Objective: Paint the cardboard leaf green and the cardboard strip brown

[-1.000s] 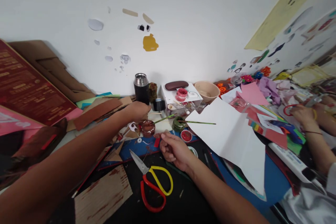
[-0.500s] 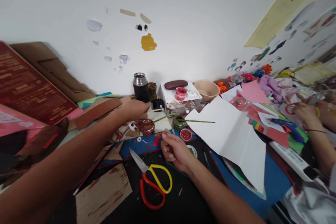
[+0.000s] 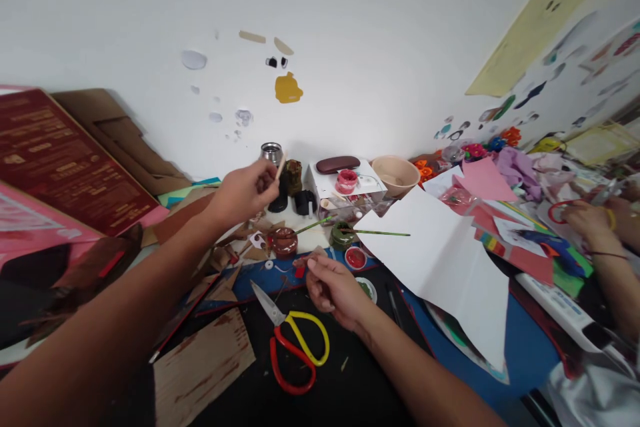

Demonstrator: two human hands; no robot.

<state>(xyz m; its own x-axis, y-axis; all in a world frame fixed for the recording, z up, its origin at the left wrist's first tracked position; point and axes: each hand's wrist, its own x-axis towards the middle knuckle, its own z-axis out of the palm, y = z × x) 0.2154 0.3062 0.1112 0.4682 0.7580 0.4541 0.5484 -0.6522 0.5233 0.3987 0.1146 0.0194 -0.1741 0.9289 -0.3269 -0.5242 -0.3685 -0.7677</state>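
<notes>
My left hand is raised in front of the black thermos and pinches a short pale wooden stick, which points upward. Lower down, my right hand has its thumb and fingers pressed together on a small brown piece, partly hidden by the fingertips. Just beyond my right hand are a jar of brown paint and a jar of green paint, each with a brush lying across it. Scissors with red and yellow handles lie open on the black mat, left of my right wrist.
Brown-streaked cardboard lies at the front left. White paper spreads to the right, near a power strip. A white box and a beige bowl stand by the wall. Another person's hand holds red-handled scissors at far right.
My left hand has risen from the tabletop beside the thermos, lifting the wooden stick and tilting it upright. My right hand stays almost in place. The view has shifted slightly.
</notes>
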